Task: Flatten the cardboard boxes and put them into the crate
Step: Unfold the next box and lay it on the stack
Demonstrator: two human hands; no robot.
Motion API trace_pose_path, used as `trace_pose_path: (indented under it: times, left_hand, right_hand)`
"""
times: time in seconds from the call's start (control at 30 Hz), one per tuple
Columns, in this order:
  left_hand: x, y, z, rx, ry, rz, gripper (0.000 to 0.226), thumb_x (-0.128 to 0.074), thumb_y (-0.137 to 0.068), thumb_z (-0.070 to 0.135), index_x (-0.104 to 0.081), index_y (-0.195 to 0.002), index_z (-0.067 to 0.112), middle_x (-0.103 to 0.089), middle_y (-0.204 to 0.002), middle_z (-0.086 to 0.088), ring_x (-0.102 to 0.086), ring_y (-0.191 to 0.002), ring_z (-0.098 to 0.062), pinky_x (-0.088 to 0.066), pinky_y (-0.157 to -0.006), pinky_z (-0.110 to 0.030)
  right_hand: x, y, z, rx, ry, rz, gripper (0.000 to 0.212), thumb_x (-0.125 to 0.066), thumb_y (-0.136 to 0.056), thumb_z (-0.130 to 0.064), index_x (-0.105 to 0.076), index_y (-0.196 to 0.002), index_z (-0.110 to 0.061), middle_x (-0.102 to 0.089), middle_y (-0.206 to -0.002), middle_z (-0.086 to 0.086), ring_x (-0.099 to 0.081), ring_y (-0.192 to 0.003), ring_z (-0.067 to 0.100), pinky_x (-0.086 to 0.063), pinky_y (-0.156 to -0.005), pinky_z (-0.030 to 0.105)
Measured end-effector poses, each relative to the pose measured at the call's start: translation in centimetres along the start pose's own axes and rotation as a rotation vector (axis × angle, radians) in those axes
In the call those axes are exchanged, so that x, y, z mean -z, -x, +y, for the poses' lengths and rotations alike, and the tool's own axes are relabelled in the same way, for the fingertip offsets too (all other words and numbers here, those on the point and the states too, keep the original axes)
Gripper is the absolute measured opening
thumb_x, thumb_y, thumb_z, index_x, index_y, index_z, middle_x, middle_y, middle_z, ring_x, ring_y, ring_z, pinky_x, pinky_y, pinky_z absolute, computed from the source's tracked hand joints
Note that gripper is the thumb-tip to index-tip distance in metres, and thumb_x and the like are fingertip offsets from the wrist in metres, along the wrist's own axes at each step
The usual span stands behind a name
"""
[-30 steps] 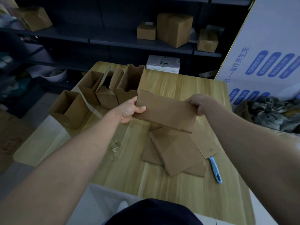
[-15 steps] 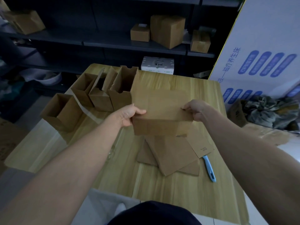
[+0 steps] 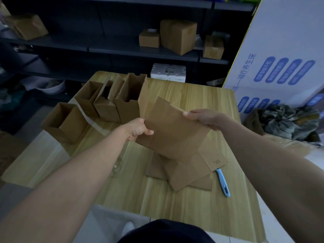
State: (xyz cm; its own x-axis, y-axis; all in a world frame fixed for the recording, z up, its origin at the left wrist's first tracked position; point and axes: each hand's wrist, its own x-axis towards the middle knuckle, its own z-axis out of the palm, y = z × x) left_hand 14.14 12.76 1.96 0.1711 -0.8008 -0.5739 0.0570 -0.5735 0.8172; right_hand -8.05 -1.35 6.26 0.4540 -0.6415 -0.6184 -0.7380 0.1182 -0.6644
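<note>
I hold a flattened brown cardboard box (image 3: 172, 128) above the middle of the wooden table (image 3: 175, 204), tilted down to the left. My left hand (image 3: 138, 129) grips its lower left edge and my right hand (image 3: 201, 117) grips its upper right corner. Under it lies a pile of flattened boxes (image 3: 185, 170) on the table. Several open, unflattened boxes (image 3: 129, 100) stand at the table's far left, one more (image 3: 63, 122) at the left edge. No crate is in view.
A light blue knife (image 3: 223, 184) lies right of the flat pile. A crumpled bit of clear tape (image 3: 116, 166) sits by my left forearm. Dark shelves (image 3: 140, 50) with boxes stand behind the table, a big white printed carton (image 3: 284, 55) at the right.
The box in my hands has gone from a half-open shape to a flat sheet, and it has tilted so its left end is lower. Both hands kept their grip.
</note>
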Motion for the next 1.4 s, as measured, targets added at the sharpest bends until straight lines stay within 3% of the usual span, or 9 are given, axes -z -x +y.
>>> trace_pose_path:
  times: [0.13, 0.33, 0.43, 0.63, 0.83, 1.03, 1.13, 1.27, 1.4]
  left_hand:
    - [-0.1, 0.3, 0.5, -0.028, -0.046, -0.05, 0.045, -0.058, -0.084, -0.011, -0.054, -0.127, 0.004, -0.064, -0.119, -0.014, -0.059, -0.112, -0.03, -0.046, -0.098, -0.042]
    - [-1.5, 0.7, 1.7, -0.14, -0.078, -0.018, 0.032, -0.062, -0.083, -0.007, -0.064, -0.109, 0.01, -0.071, -0.097, -0.008, -0.066, -0.093, -0.025, -0.051, -0.092, -0.04]
    - [-1.9, 0.6, 1.8, -0.153, -0.116, -0.035, 0.034, -0.062, -0.083, -0.007, -0.063, -0.113, 0.009, -0.07, -0.09, -0.006, -0.067, -0.085, -0.023, -0.054, -0.087, -0.039]
    - [-1.4, 0.8, 2.6, -0.258, -0.306, -0.021, 0.037, -0.064, -0.08, -0.01, -0.065, -0.111, 0.012, -0.068, -0.105, -0.008, -0.064, -0.1, -0.022, -0.049, -0.094, -0.034]
    - [-1.5, 1.4, 2.9, -0.248, -0.375, 0.009, 0.046, -0.065, -0.08, -0.01, -0.061, -0.122, 0.009, -0.065, -0.113, -0.006, -0.06, -0.107, -0.018, -0.044, -0.095, -0.023]
    - [-1.8, 2.3, 5.1, -0.113, 0.004, -0.272, 0.06, -0.046, -0.088, 0.049, -0.056, -0.126, 0.004, -0.065, -0.117, -0.016, -0.062, -0.109, -0.029, -0.051, -0.09, -0.038]
    - [-1.6, 1.4, 5.0, -0.057, 0.174, 0.068, 0.044, -0.052, -0.095, 0.032, -0.054, -0.128, 0.003, -0.066, -0.099, -0.014, -0.064, -0.084, -0.024, -0.052, -0.07, -0.032]
    - [0.5, 0.1, 3.4, -0.079, 0.196, 0.159, 0.049, -0.051, -0.094, 0.01, -0.039, -0.141, 0.011, -0.058, -0.126, -0.013, -0.06, -0.097, -0.022, -0.051, -0.067, -0.033]
    - [0.7, 0.4, 3.3, -0.141, 0.325, 0.169, 0.049, -0.046, -0.097, 0.011, -0.033, -0.144, 0.015, -0.057, -0.126, -0.012, -0.06, -0.094, -0.021, -0.054, -0.058, -0.031]
  right_hand:
    - [-0.2, 0.1, -0.6, 0.07, 0.335, 0.037, 0.095, -0.079, -0.064, -0.054, -0.033, -0.144, -0.031, -0.033, -0.149, 0.005, -0.04, -0.131, 0.034, -0.037, -0.107, 0.05]
    - [-0.2, 0.2, -1.2, -0.003, 0.328, -0.117, 0.077, -0.086, -0.061, -0.04, -0.055, -0.128, -0.019, -0.067, -0.113, 0.003, -0.065, -0.102, 0.027, -0.05, -0.095, 0.048]
    - [-0.1, 0.8, -1.3, -0.027, 0.24, -0.156, 0.07, -0.081, -0.069, -0.039, -0.051, -0.13, -0.022, -0.064, -0.118, 0.002, -0.062, -0.106, 0.026, -0.046, -0.097, 0.053]
    - [1.1, 1.2, -1.4, -0.06, -0.187, -0.123, 0.121, -0.059, -0.052, -0.078, -0.016, -0.152, -0.028, -0.008, -0.16, 0.007, -0.013, -0.144, 0.038, -0.024, -0.104, 0.068]
    - [1.9, 0.3, -0.3, -0.304, -0.362, -0.049, 0.118, -0.081, -0.055, -0.055, -0.021, -0.15, -0.02, -0.019, -0.153, 0.02, -0.036, -0.128, 0.042, -0.05, -0.073, 0.053]
    - [0.7, -0.7, -1.6, -0.225, -0.185, -0.07, 0.082, -0.084, -0.066, -0.029, -0.045, -0.136, -0.01, -0.04, -0.139, 0.009, -0.048, -0.114, 0.031, -0.052, -0.076, 0.043]
    - [-0.2, -0.9, -2.3, -0.1, -0.174, 0.014, 0.054, -0.08, -0.074, -0.024, -0.057, -0.119, -0.005, -0.056, -0.118, 0.006, -0.054, -0.097, 0.022, -0.049, -0.081, 0.035]
    - [0.5, -1.5, -2.4, 0.035, -0.235, 0.45, 0.022, -0.069, -0.084, -0.021, -0.06, -0.094, -0.003, -0.058, -0.091, 0.011, -0.054, -0.077, 0.022, -0.051, -0.066, 0.033]
    - [-0.1, -0.2, -2.7, -0.113, -0.135, 0.202, 0.031, -0.052, -0.095, -0.039, -0.06, -0.095, -0.009, -0.064, -0.086, 0.009, -0.058, -0.067, 0.02, -0.047, -0.058, 0.028]
